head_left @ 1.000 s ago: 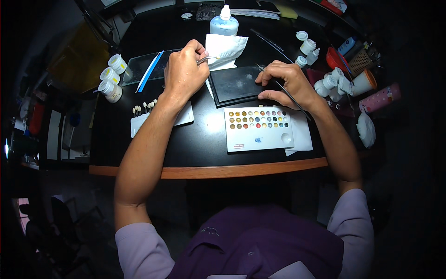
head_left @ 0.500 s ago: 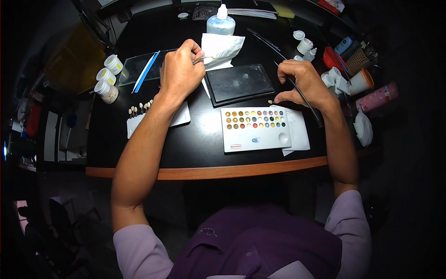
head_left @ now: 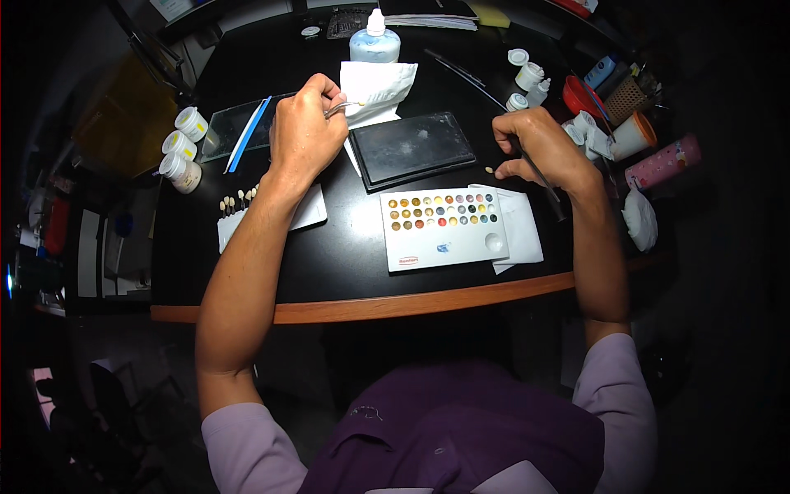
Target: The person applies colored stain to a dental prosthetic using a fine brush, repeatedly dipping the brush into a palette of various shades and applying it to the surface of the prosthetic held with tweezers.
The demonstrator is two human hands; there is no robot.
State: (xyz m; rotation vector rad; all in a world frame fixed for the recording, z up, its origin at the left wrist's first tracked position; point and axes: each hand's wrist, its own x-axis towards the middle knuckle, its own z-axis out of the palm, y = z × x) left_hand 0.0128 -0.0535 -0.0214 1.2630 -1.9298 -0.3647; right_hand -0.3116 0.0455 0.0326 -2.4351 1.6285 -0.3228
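Note:
My left hand (head_left: 304,132) is closed on slim metal tweezers (head_left: 337,106), with a small yellowish piece at the tip over folded white paper (head_left: 374,86). My right hand (head_left: 547,148) curls around a long dark brush (head_left: 547,189), its thumb beside a small pale piece (head_left: 490,170) right of a black rectangular slab (head_left: 411,148). Below the slab lies a white palette (head_left: 444,235) with several coloured wells, partly over another white paper (head_left: 522,247). Behind my left forearm, a white tray (head_left: 309,210) holds several pale tooth-shaped samples on dark stems.
A clear bottle (head_left: 374,51) stands at the back. Several white jars (head_left: 181,169) are at left, beside a glass plate (head_left: 222,128) and a blue-and-white strip (head_left: 247,136). At right stand small containers (head_left: 529,76), a red bowl (head_left: 580,99) and a pink cylinder (head_left: 662,160).
My right hand has moved rightward off the black slab's edge, exposing the small pale piece. My left hand still holds the tweezers over the paper. The view has shifted slightly.

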